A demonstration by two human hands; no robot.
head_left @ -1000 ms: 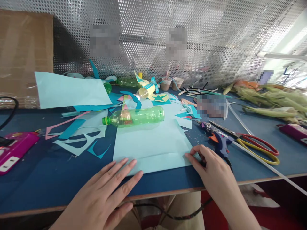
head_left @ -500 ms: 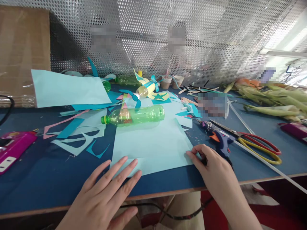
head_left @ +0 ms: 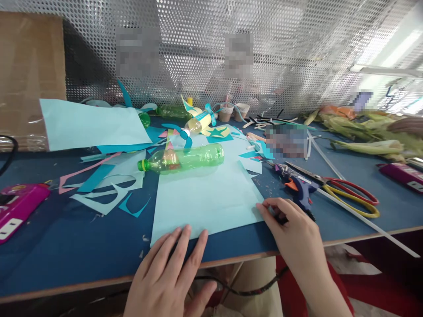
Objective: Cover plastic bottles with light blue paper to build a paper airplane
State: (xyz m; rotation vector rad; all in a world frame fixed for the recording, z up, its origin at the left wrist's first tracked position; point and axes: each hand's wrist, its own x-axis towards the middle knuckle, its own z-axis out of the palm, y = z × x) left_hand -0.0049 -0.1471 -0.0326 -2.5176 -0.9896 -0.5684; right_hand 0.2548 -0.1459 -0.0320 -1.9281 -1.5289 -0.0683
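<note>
A light blue paper sheet (head_left: 206,198) lies flat on the blue table (head_left: 76,246), with a green plastic bottle (head_left: 185,159) lying on its side along its far edge. My left hand (head_left: 172,277) rests flat with fingers stretched out, fingertips on the sheet's near edge. My right hand (head_left: 294,231) sits at the sheet's right corner, fingers curled and pressing on the paper's edge; I cannot make out whether it pinches the paper. A blue glue gun (head_left: 299,187) lies just behind that hand.
Red and yellow scissors (head_left: 346,193) lie right of the glue gun. Paper scraps (head_left: 105,189) litter the left. A pink device (head_left: 16,209) sits far left, another sheet (head_left: 89,125) and a decorated bottle (head_left: 198,123) behind. Corn husks (head_left: 366,136) lie far right. A perforated metal screen (head_left: 264,57) backs the table.
My left hand has slid right and back toward the table's near edge, fingers now closer together on the sheet's bottom edge. The right hand has stayed at the corner.
</note>
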